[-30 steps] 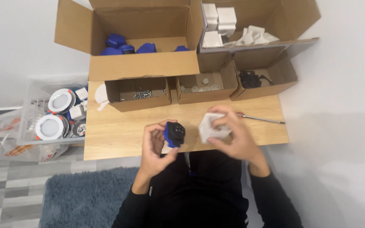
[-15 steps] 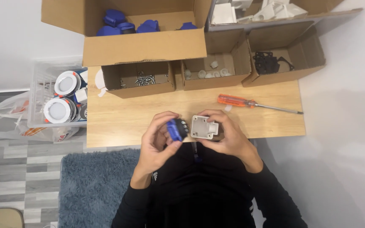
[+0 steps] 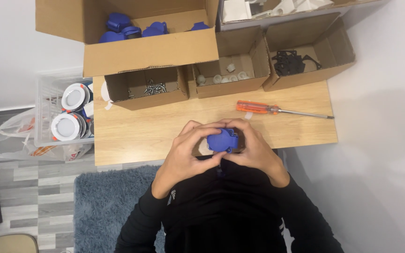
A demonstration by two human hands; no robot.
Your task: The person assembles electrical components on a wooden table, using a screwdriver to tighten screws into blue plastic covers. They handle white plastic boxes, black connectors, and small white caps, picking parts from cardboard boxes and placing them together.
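Observation:
Both my hands meet over the near edge of a wooden table (image 3: 141, 131), wrapped around one small assembly. A blue plastic socket part (image 3: 222, 139) faces up between my fingers. My left hand (image 3: 186, 152) cups it from the left with the thumb at its lower edge. My right hand (image 3: 254, 147) grips it from the right, fingers curled over the top. The white part seen earlier is hidden under the blue one and my fingers.
An orange-handled screwdriver (image 3: 277, 110) lies on the table beyond my hands. Open cardboard boxes line the far edge, holding blue parts (image 3: 132, 30), screws (image 3: 153, 87), small white pieces (image 3: 226, 75) and black parts (image 3: 294, 61). A clear crate (image 3: 43, 100) with round white lamps stands at the left.
The blue part in my left hand and the white part in my right hand have come together. Both hands now close around them as one piece.

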